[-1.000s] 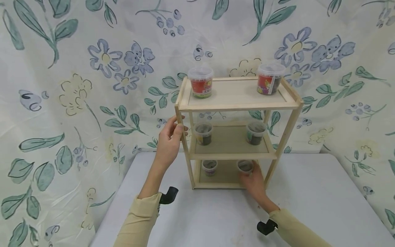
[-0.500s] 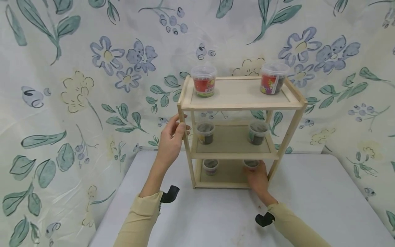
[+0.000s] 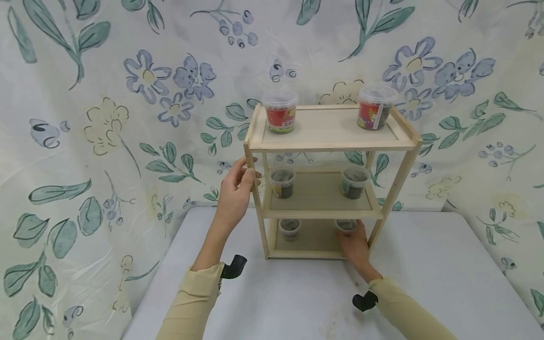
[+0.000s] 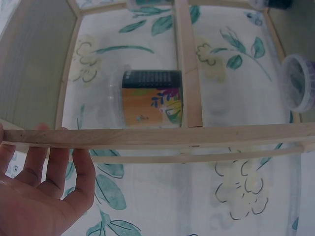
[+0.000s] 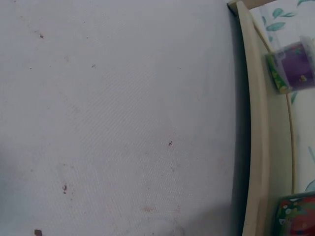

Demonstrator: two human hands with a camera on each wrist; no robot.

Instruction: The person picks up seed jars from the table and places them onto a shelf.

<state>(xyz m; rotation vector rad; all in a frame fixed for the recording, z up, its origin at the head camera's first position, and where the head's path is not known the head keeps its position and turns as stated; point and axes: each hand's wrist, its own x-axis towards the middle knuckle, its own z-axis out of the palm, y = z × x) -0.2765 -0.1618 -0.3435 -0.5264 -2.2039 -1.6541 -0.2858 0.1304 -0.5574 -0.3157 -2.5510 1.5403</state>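
Observation:
A three-tier wooden shelf rack (image 3: 331,148) stands on the table. My left hand (image 3: 233,193) grips its left front post, and the left wrist view shows the fingers (image 4: 81,182) bent behind that post (image 4: 147,138). On the bottom tier, my right hand (image 3: 354,243) holds a small clear-lidded plastic tub (image 3: 346,227) near the right end. That tub's red and green side (image 5: 298,216) appears at the lower corner of the right wrist view, where the hand itself is out of frame. Another tub (image 3: 290,229) with a purple label stands at the bottom tier's left end.
Two tubs, left (image 3: 282,183) and right (image 3: 355,182), sit on the middle tier. Two larger red-labelled tubs, left (image 3: 281,112) and right (image 3: 376,107), stand on top. The white table (image 3: 272,302) carries small dark specks. A floral curtain (image 3: 106,156) hangs behind.
Over the past second, my right hand has shifted the bottom tub rightward along its tier, then stayed still. My left hand keeps its hold on the post.

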